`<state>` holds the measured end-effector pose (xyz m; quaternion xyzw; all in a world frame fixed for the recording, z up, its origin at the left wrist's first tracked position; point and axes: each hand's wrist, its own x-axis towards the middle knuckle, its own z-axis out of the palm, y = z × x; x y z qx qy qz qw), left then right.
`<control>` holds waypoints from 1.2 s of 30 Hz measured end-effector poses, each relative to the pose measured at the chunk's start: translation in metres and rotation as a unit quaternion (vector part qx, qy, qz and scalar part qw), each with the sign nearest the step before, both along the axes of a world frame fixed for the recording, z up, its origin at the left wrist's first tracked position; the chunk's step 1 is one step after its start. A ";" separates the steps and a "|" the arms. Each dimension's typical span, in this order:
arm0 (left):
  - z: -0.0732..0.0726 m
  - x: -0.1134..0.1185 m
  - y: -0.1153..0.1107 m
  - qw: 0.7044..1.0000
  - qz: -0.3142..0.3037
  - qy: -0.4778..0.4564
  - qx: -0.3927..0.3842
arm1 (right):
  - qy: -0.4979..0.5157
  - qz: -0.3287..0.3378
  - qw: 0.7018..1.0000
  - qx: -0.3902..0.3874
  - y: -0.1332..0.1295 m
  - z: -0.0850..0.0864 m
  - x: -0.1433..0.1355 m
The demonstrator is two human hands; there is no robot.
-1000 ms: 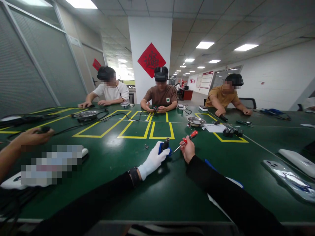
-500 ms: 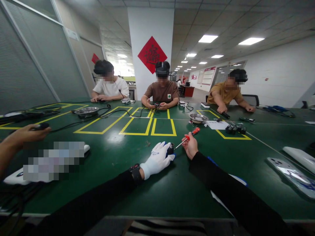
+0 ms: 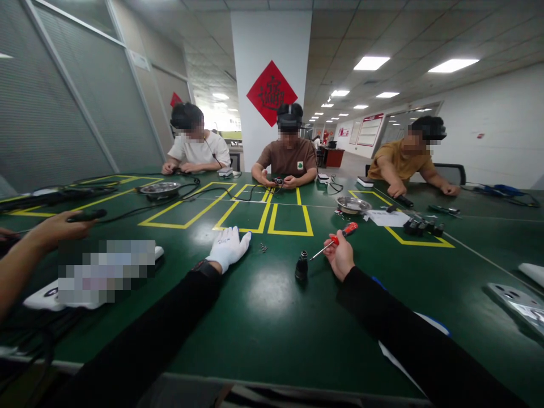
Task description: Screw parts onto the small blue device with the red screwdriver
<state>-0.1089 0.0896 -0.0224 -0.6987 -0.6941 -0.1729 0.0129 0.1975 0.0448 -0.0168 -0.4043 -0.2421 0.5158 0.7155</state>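
Observation:
My left hand, in a white glove with blue fingertips, lies on the green table with its fingers stretched out and nothing held. Just right of it is a small pile of metal bits, possibly screws. A black cylindrical part with a narrower metallic-looking top stands upright on the table, touched by neither hand. My bare right hand is closed round a screwdriver with a red handle. Its shaft points down to the left, and the tip is close to the black part's top, apparently not touching it.
Yellow tape marks rectangles on the table. A metal bowl, a paper sheet and several black parts are at the right back. A glove lies under my right forearm. Co-workers sit opposite; another person's hand reaches in from the left.
My left hand has let go of the black part and moved left onto the table. The black part now stands free. My right hand still grips the screwdriver. The view has shifted slightly.

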 end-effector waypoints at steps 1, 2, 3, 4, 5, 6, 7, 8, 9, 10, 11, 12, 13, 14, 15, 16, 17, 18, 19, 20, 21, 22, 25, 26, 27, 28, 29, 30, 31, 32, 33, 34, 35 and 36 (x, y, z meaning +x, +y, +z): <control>-0.005 -0.007 0.006 1.000 -0.005 0.006 -0.029 | -0.003 0.003 1.000 0.002 0.000 -0.001 0.000; -0.009 -0.011 0.010 0.999 -0.006 0.010 -0.042 | -0.005 0.006 1.000 0.003 0.001 -0.002 0.000; -0.012 -0.014 0.014 0.999 -0.005 0.016 -0.050 | -0.007 0.009 1.000 0.004 0.001 -0.003 0.001; -0.014 -0.015 0.017 0.998 -0.003 0.020 -0.055 | -0.009 0.011 1.000 0.004 0.002 -0.004 0.001; -0.014 -0.015 0.021 0.998 0.000 0.023 -0.057 | -0.010 0.013 1.000 0.005 0.003 -0.005 0.001; -0.015 -0.014 0.024 0.998 0.004 0.025 -0.057 | -0.012 0.013 1.000 0.006 0.004 -0.006 0.001; -0.015 -0.013 0.027 0.998 0.008 0.026 -0.058 | -0.013 0.014 1.000 0.006 0.004 -0.007 0.001; -0.014 -0.012 0.031 0.998 0.012 0.026 -0.059 | -0.014 0.014 1.000 0.007 0.005 -0.008 0.002; -0.014 -0.012 0.034 0.998 0.016 0.026 -0.059 | -0.014 0.014 1.000 0.007 0.005 -0.008 0.002; -0.013 -0.012 0.037 0.998 0.021 0.025 -0.058 | -0.015 0.014 1.000 0.007 0.005 -0.008 0.002; -0.013 -0.012 0.040 0.998 0.026 0.025 -0.055 | -0.015 0.015 1.000 0.007 0.004 -0.008 0.001; -0.012 -0.012 0.042 0.998 0.031 0.024 -0.051 | -0.016 0.016 1.000 0.007 0.004 -0.007 0.001; -0.011 -0.012 0.044 0.998 0.035 0.024 -0.046 | -0.017 0.016 1.000 0.007 0.003 -0.007 0.001; -0.010 -0.012 0.044 0.998 0.039 0.023 -0.040 | -0.018 0.016 1.000 0.007 0.003 -0.006 0.001; -0.009 -0.012 0.044 0.998 0.042 0.023 -0.033 | -0.019 0.016 1.000 0.008 0.002 -0.005 0.001; -0.008 -0.011 0.042 0.998 0.046 0.023 -0.025 | -0.020 0.016 1.000 0.008 0.002 -0.005 0.001; -0.008 -0.010 0.040 0.998 0.049 0.024 -0.016 | -0.021 0.016 1.000 0.008 0.001 -0.004 0.001; -0.008 -0.009 0.036 0.998 0.050 0.026 -0.008 | -0.022 0.017 1.000 0.008 0.001 -0.004 0.000; -0.009 -0.008 0.032 0.998 0.050 0.029 0.001 | -0.022 0.018 1.000 0.007 0.001 -0.003 0.000; -0.009 -0.007 0.028 0.998 0.047 0.034 0.010 | -0.023 0.018 1.000 0.006 0.002 -0.003 0.000; -0.010 -0.006 0.024 0.998 0.041 0.040 0.019 | -0.024 0.019 1.000 0.005 0.002 -0.003 0.000; -0.010 -0.006 0.021 0.998 0.033 0.048 0.028 | -0.024 0.020 0.999 0.004 0.002 -0.004 0.000; -0.010 -0.004 0.017 0.996 0.005 0.068 0.053 | -0.025 0.021 0.999 0.003 0.002 -0.004 0.000; -0.009 -0.004 0.018 0.996 -0.004 0.073 0.059 | -0.026 0.021 0.999 0.003 0.002 -0.004 0.000; -0.008 -0.003 0.021 0.995 -0.013 0.076 0.064 | -0.028 0.022 0.999 0.002 0.002 -0.004 0.000; -0.006 -0.003 0.025 0.994 -0.025 0.079 0.069 | -0.029 0.023 0.999 0.002 0.001 -0.003 0.000; -0.005 -0.002 0.030 0.993 -0.037 0.080 0.074 | -0.031 0.024 0.999 0.001 0.001 -0.003 0.000; -0.004 -0.001 0.036 0.992 -0.056 0.083 0.075 | -0.034 0.024 0.999 0.001 0.000 -0.002 -0.001; -0.003 -0.001 0.042 0.991 -0.081 0.085 0.071 | -0.037 0.025 0.999 0.002 0.000 -0.001 -0.001; -0.002 -0.001 0.049 0.989 -0.106 0.087 0.062 | -0.040 0.025 0.999 0.002 -0.001 -0.001 -0.002; -0.002 0.000 0.055 0.987 -0.127 0.089 0.049 | -0.043 0.024 0.999 0.003 -0.001 -0.001 -0.003; -0.002 -0.001 0.062 0.985 -0.141 0.091 0.035 | -0.046 0.023 0.999 0.005 -0.001 0.000 -0.003; -0.002 -0.001 0.069 0.985 -0.146 0.091 0.022 | -0.049 0.022 0.999 0.007 -0.001 0.000 -0.004; -0.003 -0.002 0.075 0.986 -0.141 0.089 0.013 | -0.051 0.021 0.998 0.009 -0.001 -0.001 -0.004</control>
